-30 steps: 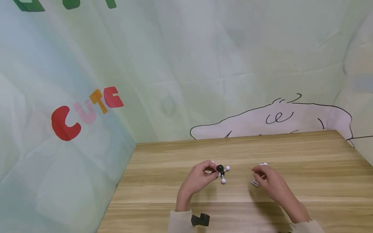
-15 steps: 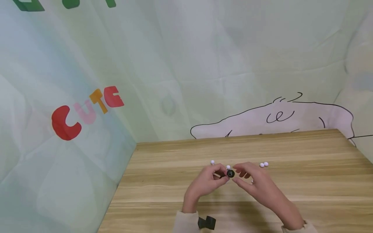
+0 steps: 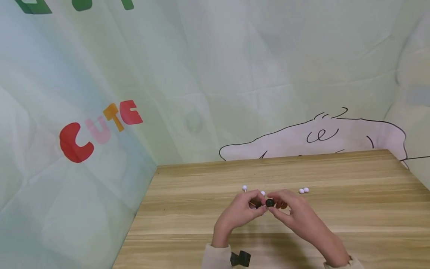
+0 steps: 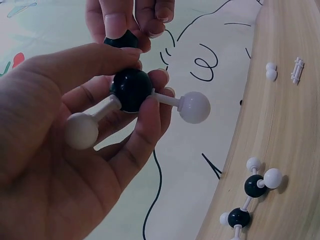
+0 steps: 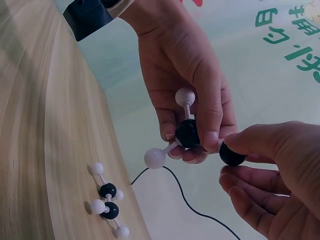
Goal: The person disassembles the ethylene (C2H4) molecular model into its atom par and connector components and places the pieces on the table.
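Note:
My left hand point(image 3: 235, 212) pinches a black ball point(image 4: 131, 90) of a ball-and-stick molecular model. White sticks join this ball to two white balls, one point(image 4: 194, 107) beyond the fingertips and the other point(image 4: 81, 131) by the palm. The thumb and fingers of my right hand point(image 3: 297, 210) grip a second black ball point(image 5: 232, 155) right beside the first. Fingertips mostly cover the join between the black balls. Both hands are raised over the wooden table point(image 3: 188, 201), fingertips almost meeting.
Another assembled model point(image 5: 108, 191), with two black balls and several white ones, lies on the table. Farther right are two loose white balls point(image 4: 271, 71) and a small group of white connector sticks point(image 4: 297, 70). A printed cloth point(image 3: 201, 93) hangs behind the table.
My right hand has moved left from beside the loose sticks and now grips the second black ball. My left hand has shifted slightly right with its model, turning it.

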{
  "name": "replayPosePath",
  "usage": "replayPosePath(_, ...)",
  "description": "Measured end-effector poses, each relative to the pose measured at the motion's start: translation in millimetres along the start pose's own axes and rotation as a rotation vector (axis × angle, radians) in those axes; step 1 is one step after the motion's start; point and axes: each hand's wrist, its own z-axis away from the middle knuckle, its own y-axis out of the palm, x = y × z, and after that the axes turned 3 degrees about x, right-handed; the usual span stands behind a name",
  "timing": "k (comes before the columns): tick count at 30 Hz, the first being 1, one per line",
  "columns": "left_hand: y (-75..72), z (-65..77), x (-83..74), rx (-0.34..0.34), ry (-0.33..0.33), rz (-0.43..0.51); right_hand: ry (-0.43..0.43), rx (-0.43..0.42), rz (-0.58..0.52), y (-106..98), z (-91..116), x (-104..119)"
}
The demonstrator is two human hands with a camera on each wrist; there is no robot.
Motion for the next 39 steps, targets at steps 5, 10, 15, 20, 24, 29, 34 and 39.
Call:
replayPosePath(5, -0.7, 0.1, -1.8, -0.002, -0.003, -0.02, -0.023, 0.016, -0.015, 0, 1, 0)
replayPosePath(10, -2.2, 0.4, -3.7, 0.016, -0.03, -0.034, -0.054, 0.022, -0.03, 1, 2, -2)
replayPosePath(15, -3.9, 0.9, -5.1, 0.061, -0.038, -0.051, -0.111, 0.021, -0.038, 1, 3, -4)
replayPosePath(20, -7.6, 1.6, -7.1, 0.098, -0.052, -0.058, -0.151, 0.018, -0.03, 0, 3, -3)
replayPosePath(24, -10.7, 1.6, -9.6, 0.114, -0.053, -0.059, -0.168, 0.014, -0.037, 0, 3, -3)
replayPosePath(29, -12.3, 1.8, -10.2, 0.121, -0.057, -0.049, -0.169, 0.017, -0.037, -1, 3, -3)
replayPosePath(34, -12.0, 1.2, -10.7, 0.135, -0.049, -0.049, -0.189, 0.01, -0.047, -2, 4, -4)
replayPosePath(39, -12.3, 1.1, -11.3, 0.15, -0.036, -0.059, -0.228, -0.005, -0.068, -2, 4, -5)
